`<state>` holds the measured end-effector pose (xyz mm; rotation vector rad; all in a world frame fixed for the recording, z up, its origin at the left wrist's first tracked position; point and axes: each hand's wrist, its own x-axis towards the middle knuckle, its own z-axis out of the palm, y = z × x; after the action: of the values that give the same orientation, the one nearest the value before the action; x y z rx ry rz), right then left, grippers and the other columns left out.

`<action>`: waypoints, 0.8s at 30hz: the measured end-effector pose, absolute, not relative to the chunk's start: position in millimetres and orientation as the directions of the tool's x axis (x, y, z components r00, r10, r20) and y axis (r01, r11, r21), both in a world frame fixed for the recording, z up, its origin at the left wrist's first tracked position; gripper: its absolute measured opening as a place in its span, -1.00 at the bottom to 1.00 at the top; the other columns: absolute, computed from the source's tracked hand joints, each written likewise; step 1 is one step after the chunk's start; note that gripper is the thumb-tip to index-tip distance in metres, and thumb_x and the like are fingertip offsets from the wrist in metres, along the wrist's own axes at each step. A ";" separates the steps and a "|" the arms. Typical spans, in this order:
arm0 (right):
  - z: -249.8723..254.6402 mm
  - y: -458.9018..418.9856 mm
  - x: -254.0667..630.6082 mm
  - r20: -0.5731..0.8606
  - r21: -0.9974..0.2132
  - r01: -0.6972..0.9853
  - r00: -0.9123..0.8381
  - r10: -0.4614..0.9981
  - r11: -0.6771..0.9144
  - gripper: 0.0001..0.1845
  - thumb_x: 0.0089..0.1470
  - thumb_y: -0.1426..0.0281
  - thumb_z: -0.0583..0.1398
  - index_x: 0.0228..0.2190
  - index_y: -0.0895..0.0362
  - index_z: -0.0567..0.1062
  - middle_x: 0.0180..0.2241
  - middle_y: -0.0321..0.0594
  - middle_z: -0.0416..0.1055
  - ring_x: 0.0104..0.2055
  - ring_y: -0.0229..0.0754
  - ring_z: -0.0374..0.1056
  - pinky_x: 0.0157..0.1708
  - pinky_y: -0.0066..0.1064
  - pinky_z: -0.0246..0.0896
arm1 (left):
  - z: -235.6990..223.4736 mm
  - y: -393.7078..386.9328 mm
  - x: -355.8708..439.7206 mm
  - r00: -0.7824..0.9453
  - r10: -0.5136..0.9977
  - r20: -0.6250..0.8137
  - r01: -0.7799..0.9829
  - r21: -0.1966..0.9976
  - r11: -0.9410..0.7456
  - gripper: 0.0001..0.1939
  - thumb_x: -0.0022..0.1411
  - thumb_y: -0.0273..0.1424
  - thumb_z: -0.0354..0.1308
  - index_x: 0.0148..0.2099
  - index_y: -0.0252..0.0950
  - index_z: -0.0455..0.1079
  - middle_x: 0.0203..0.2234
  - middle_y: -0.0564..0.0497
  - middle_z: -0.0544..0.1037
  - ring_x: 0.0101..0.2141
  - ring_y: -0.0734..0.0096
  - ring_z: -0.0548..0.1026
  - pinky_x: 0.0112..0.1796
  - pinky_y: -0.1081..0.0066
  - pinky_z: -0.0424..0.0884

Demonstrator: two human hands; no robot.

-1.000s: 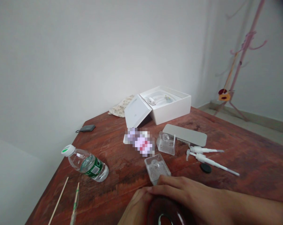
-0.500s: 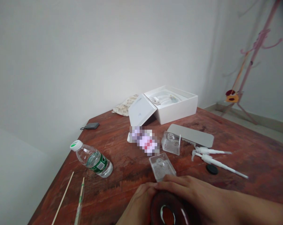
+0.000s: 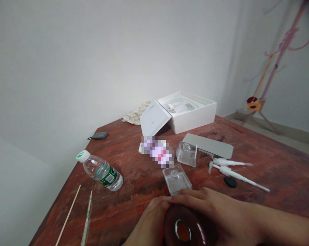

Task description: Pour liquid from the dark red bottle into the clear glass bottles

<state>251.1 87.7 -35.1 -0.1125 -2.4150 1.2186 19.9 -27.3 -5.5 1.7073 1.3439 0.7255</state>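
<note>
While we are cupping the glossy dark-brown rounded object (image 3: 192, 220) at the bottom middle of the frame, we are judging an even, two-sided hold to be the heart of this step. Our left hand (image 3: 151, 218) is curving around its left and far side, and our right hand (image 3: 213, 206) is curving over its far and right side; the two are meeting at the far edge, fingers bent and mostly closed around it. Our fingertips are hiding from view, so we cannot tell how hard they are pressing. Since the surface is shining, it may be slippery, and we are probably doing best by spreading the load across whole fingers. A pale-rimmed oval on the object is facing us; whether it is an opening or not, we cannot tell, so we are wisest leaving it uncovered. Just beyond our right fingers, below the frame's centre, a clear square bottle (image 3: 177, 182) is resting on the counter (image 3: 141, 186); we are needing care not to nudge it, or the white dispenser pumps (image 3: 227, 172) and black disc (image 3: 230, 181) toward the right.
</note>
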 end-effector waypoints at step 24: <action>-42.5 96.1 250.5 0.357 -0.708 -0.105 -0.907 0.225 0.699 0.25 -0.20 -0.11 0.55 0.40 0.05 0.29 0.09 0.07 0.62 -0.02 0.17 0.65 -0.05 -0.20 0.53 | -36.4 -37.2 -4.4 0.277 0.947 -0.166 0.540 0.842 -0.010 -0.10 0.22 -0.25 0.51 0.51 -0.13 0.26 0.46 -0.21 0.29 0.42 -0.35 0.22 0.43 -0.20 0.07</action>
<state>250.5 96.1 -42.5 -0.0930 -2.4885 1.0734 -4.4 -37.2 -36.4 1.6706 1.3794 0.5839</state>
